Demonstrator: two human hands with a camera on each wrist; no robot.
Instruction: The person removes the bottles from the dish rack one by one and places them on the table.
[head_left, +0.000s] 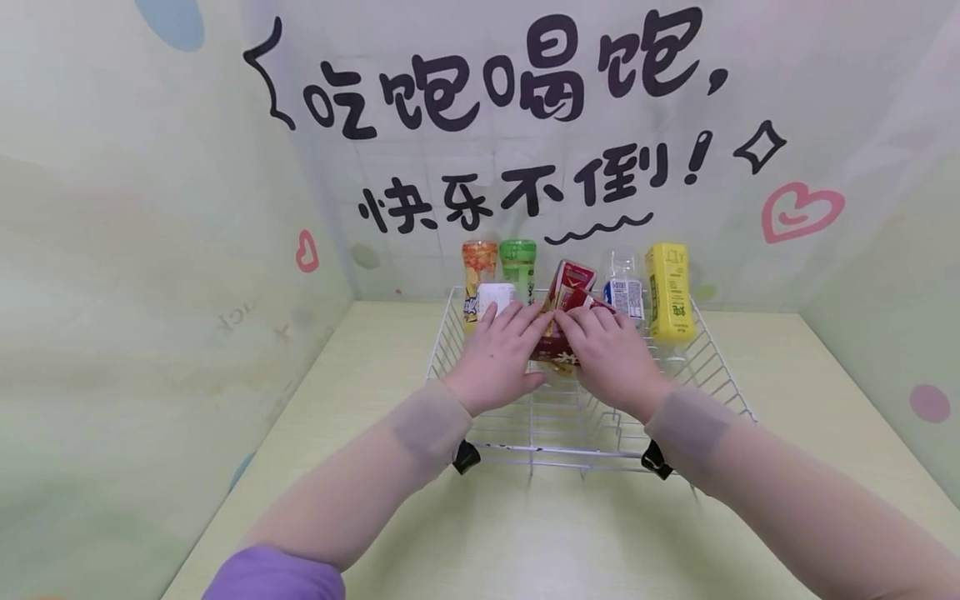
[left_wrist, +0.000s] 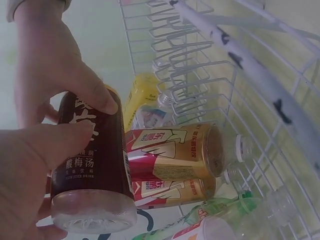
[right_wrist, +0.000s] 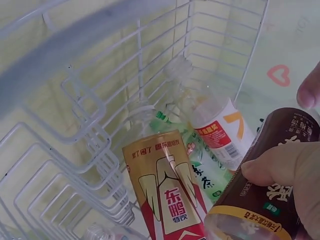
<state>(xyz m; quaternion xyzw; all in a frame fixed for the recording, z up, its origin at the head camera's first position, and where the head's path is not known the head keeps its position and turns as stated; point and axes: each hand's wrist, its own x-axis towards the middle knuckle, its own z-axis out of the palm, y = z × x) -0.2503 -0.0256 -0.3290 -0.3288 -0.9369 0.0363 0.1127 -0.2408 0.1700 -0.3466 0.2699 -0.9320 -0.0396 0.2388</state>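
Observation:
Both hands hold a dark brown plum drink bottle [left_wrist: 92, 150] with a yellow band and a clear end. My left hand [head_left: 498, 354] grips one side of it, thumb across the label. From the other side my right hand [head_left: 618, 358] grips it, its thumb [right_wrist: 270, 167] pressed on the label. The bottle lies sideways above a white wire basket [head_left: 577, 452]. Beside it in the basket are two red-and-gold drink packs [left_wrist: 172, 155]. The fingers behind the bottle are partly hidden.
At the basket's back stand an orange-topped bottle [head_left: 480, 262], a green-topped bottle [head_left: 518, 267], a clear bottle [head_left: 626, 292] with a white-and-blue label, and a yellow bottle [head_left: 670, 292]. Wire dividers [right_wrist: 95, 155] rise inside. The basket rests on a pale table [head_left: 360, 367] between printed walls.

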